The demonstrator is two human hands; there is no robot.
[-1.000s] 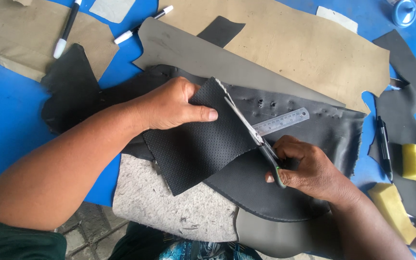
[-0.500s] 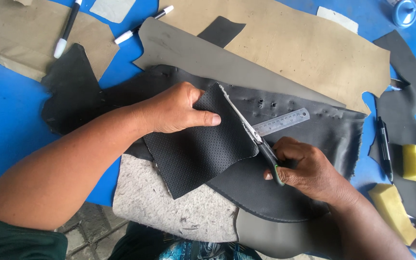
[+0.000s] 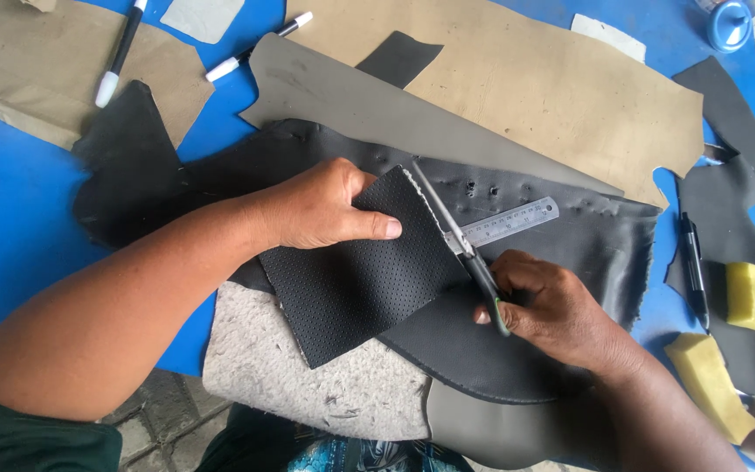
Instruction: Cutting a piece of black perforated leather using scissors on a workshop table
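Right hand [image 3: 552, 306] closed around the handles of the scissors [image 3: 460, 245], blades pointing up-left along the right edge of a black perforated leather piece [image 3: 360, 271]. Left hand [image 3: 325, 210] lies flat on that piece, fingers pressing its upper part, thumb stretched toward the blades; it pins rather than grips, nothing is enclosed in it. The piece sits mid-table on a larger black leather sheet [image 3: 570, 236], partly over a grey felt pad [image 3: 308, 376] at the near edge.

Progress, judged: the blades lie nearly full length along the right edge with tips near the top corner, so this cut looks almost done. Whether the blades are parted or shut is hard to tell from this angle. The other edges look already trimmed.

Steel ruler [image 3: 509, 221] just beside the blades on the right. Tan sheets [image 3: 552, 96] and a grey sheet [image 3: 369, 105] beyond. Yellow sponges [image 3: 753, 297] and a black pen [image 3: 695, 262] well off right, markers [image 3: 120, 52] far left. Open blue table [image 3: 10, 201] on the left; the near edge is crowded with overhanging material.
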